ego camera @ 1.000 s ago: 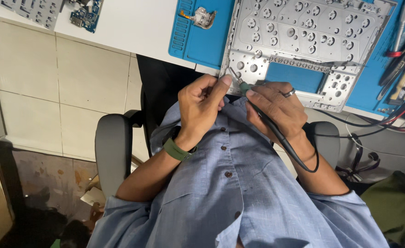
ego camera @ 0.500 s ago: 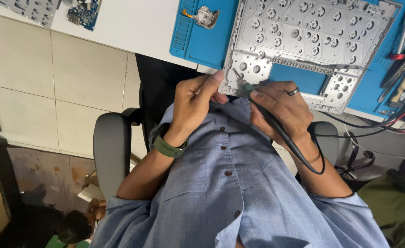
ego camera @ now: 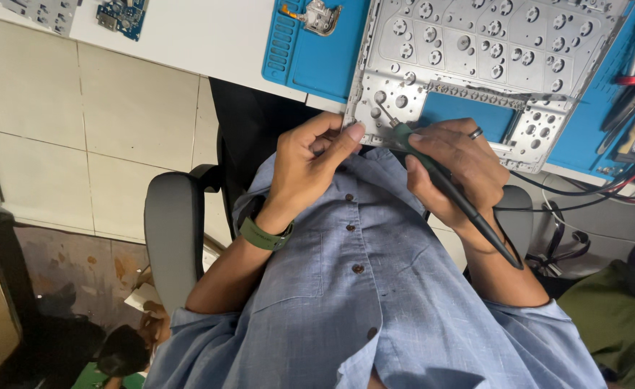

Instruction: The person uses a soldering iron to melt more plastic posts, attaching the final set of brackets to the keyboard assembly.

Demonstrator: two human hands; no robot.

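left hand (ego camera: 310,162) is up by the chest, fingers curled in, thumb stretched out flat toward the other hand, thumb tip pinching against the fingertips. left wrist is bent, forearm running down and out with the elbow wide. right hand (ego camera: 451,169) sits just beside it, fingers wrapped in a pen-style grip, knuckles up, ring finger banded. right forearm angles down to a tucked elbow. both hands are close together, thumbs nearly meeting.

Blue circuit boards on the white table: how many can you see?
1. One small blue circuit board lies on the white table at the top left, cut by the frame's top edge. Others may lie out of view beyond it.
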